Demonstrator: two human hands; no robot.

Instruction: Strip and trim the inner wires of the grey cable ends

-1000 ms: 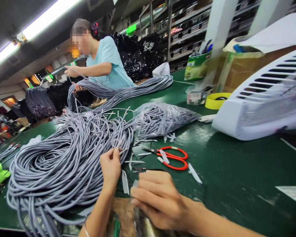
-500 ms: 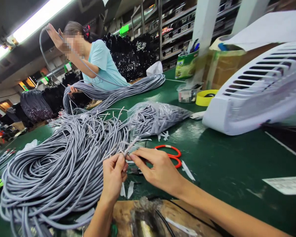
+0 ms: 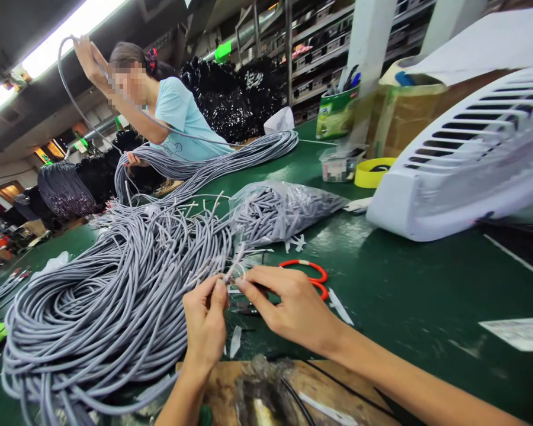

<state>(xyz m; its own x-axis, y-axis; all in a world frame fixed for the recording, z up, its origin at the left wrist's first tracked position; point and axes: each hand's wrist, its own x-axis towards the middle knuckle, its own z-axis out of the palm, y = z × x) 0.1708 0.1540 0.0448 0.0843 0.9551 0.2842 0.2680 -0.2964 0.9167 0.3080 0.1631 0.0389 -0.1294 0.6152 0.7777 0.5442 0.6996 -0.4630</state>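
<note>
Between my hands is the stripped end of a grey cable (image 3: 235, 263), its pale inner strands pointing up and away. My left hand (image 3: 205, 322) is closed around the cable just below that end. The thumb and forefinger of my right hand (image 3: 288, 302) pinch at the pale strands beside it; what exactly they grip is too small to make out. A large heap of grey cables (image 3: 102, 302) lies to the left of my hands. Behind my right hand rest red-handled scissors (image 3: 322, 272), partly covered by the hand.
Past my hands lies a clear bag of short grey pieces (image 3: 279, 213). A white fan (image 3: 462, 160) stands at right, near a yellow tape roll (image 3: 371, 173). Across the green table (image 3: 408, 284), a person (image 3: 186, 118) handles a long cable coil (image 3: 213, 163). A wooden board (image 3: 222, 384) lies nearest me.
My right fingertips have shifted slightly away from the left ones, with pale strands now curving between them. The other person's raised hand has moved up and left with the cable.
</note>
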